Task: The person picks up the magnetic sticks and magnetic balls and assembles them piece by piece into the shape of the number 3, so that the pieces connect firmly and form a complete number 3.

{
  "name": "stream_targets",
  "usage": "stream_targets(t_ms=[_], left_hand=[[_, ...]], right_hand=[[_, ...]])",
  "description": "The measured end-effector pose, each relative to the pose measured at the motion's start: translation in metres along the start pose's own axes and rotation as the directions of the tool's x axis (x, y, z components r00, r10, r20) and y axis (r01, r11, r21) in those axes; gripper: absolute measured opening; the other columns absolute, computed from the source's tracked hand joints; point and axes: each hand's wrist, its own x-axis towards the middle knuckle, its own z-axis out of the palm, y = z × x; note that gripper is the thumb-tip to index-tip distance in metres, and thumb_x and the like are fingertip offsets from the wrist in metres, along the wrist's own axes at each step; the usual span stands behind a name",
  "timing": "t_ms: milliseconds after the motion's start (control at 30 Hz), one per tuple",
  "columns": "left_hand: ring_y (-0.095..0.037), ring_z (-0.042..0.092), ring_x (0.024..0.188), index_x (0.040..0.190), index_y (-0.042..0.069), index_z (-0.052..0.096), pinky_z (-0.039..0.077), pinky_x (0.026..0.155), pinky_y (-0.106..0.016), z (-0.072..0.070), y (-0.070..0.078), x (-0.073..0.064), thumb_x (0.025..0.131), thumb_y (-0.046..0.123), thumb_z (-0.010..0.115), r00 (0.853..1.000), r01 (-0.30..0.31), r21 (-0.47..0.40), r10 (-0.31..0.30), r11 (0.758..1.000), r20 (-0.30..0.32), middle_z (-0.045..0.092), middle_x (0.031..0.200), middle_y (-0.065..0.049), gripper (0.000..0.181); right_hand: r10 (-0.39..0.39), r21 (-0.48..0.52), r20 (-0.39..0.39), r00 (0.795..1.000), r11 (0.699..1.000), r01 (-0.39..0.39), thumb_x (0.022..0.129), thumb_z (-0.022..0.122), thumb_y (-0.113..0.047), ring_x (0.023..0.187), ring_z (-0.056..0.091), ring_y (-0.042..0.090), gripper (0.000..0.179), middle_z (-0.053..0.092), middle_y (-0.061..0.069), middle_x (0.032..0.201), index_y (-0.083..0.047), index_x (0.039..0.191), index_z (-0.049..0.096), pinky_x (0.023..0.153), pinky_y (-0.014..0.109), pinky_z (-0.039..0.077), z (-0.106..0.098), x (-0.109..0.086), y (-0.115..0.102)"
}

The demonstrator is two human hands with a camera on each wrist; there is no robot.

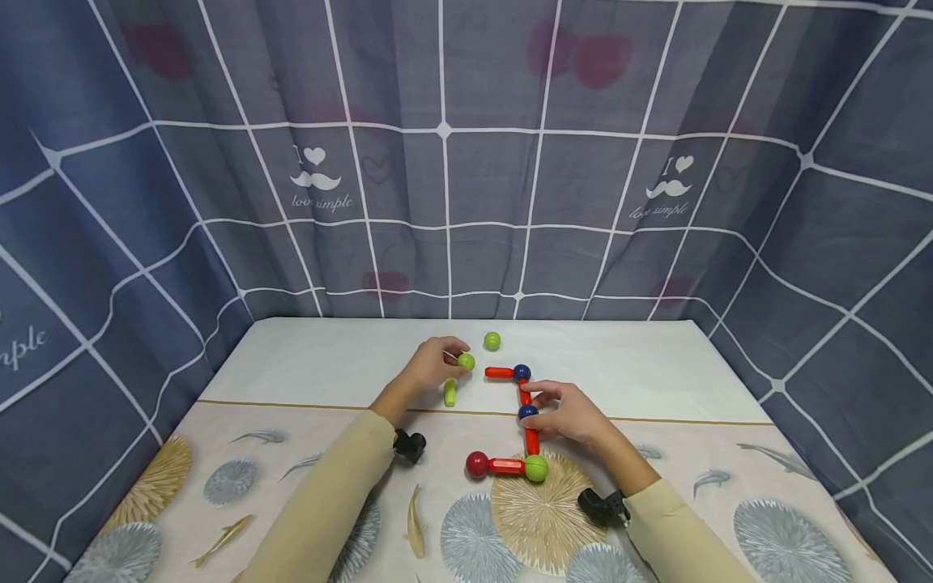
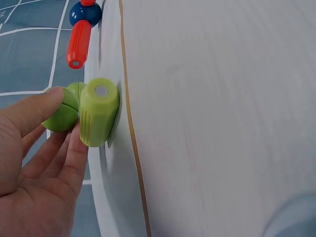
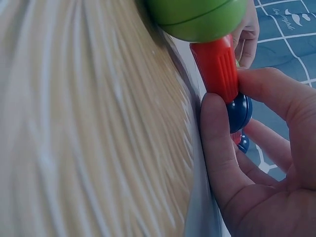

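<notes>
My left hand (image 1: 433, 364) pinches a light green ball (image 1: 466, 362) between thumb and fingers, clearly seen in the left wrist view. A short yellow-green rod (image 1: 449, 393) lies just nearer to me, with a flat silvery disc on its end (image 2: 101, 91). My right hand (image 1: 564, 411) grips a chain of red rods and balls at its middle, thumb and finger around a red rod (image 3: 217, 69) and the dark blue ball (image 3: 239, 113) at its end. From there the chain runs up to another blue ball (image 1: 521, 372) and down to a green ball (image 1: 535, 468).
Beyond the hands sits a loose green ball (image 1: 492, 341). The chain's near end bends left to a red ball (image 1: 477, 464). A patterned cloth (image 1: 291, 502) covers the front of the white table (image 1: 641, 364), and checked curtains (image 1: 481, 178) enclose the back and sides.
</notes>
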Motion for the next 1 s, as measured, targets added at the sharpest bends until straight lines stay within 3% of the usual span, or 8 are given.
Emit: stream_targets(t_ms=[300,600,1000], left_hand=[[-0.016,0.063,0.089,0.11,0.005,0.073,0.055,0.086,-0.031,0.004,0.001,-0.002,0.083,0.007,0.084,0.999,-0.032,0.075,0.03,0.997,0.029,0.075,0.104,-0.006,0.029],[-0.015,0.062,0.091,0.11,0.007,0.072,0.055,0.089,-0.031,0.01,0.0,0.002,0.084,0.009,0.085,0.999,-0.007,0.116,0.001,0.993,0.052,0.073,0.105,-0.005,0.029],[-0.015,0.066,0.093,0.112,0.006,0.07,0.056,0.089,-0.029,0.011,0.004,-0.001,0.086,0.006,0.081,0.997,-0.04,0.097,0.034,0.995,0.063,0.074,0.111,-0.008,0.028]], right_hand=[[-0.015,0.013,0.006,1.0,1.0,0.015,0.077,0.088,-0.005,0.07,0.064,0.016,0.066,0.062,0.016,0.106,-0.003,0.138,0.061,0.063,0.033,0.062,0.001,0.002,0.001],[-0.003,0.02,0.002,1.0,1.0,0.003,0.077,0.088,-0.005,0.07,0.063,0.016,0.066,0.061,0.016,0.106,-0.004,0.137,0.062,0.063,0.033,0.061,0.002,0.002,0.001],[0.002,0.006,0.014,1.0,1.0,-0.002,0.078,0.087,-0.006,0.071,0.063,0.018,0.065,0.06,0.016,0.106,-0.004,0.138,0.061,0.063,0.033,0.062,0.001,0.0,-0.002]])
